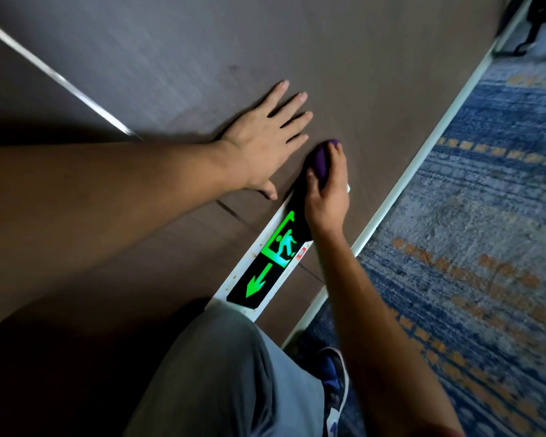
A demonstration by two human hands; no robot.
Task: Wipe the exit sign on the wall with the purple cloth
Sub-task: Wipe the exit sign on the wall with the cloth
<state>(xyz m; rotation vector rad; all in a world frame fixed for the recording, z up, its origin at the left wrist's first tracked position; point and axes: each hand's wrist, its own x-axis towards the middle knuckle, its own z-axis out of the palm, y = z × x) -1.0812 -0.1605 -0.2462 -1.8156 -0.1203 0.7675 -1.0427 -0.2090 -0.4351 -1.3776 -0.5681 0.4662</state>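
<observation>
The exit sign (pixel 267 257) is a long black panel in a white frame, set low in the brown wall, with a glowing green running figure and arrow. My right hand (pixel 328 197) grips a bunched purple cloth (pixel 320 159) and presses it on the sign's far end, which the hand and cloth cover. My left hand (pixel 265 137) lies flat on the wall just above and left of the cloth, fingers spread, holding nothing.
A white baseboard (pixel 416 165) runs along the foot of the wall (pixel 171 58). Beyond it lies blue and orange patterned carpet (pixel 486 216). My grey-trousered knee (pixel 227 373) and a blue and white shoe (pixel 334 383) are close below the sign. A metal strip (pixel 57 77) crosses the wall.
</observation>
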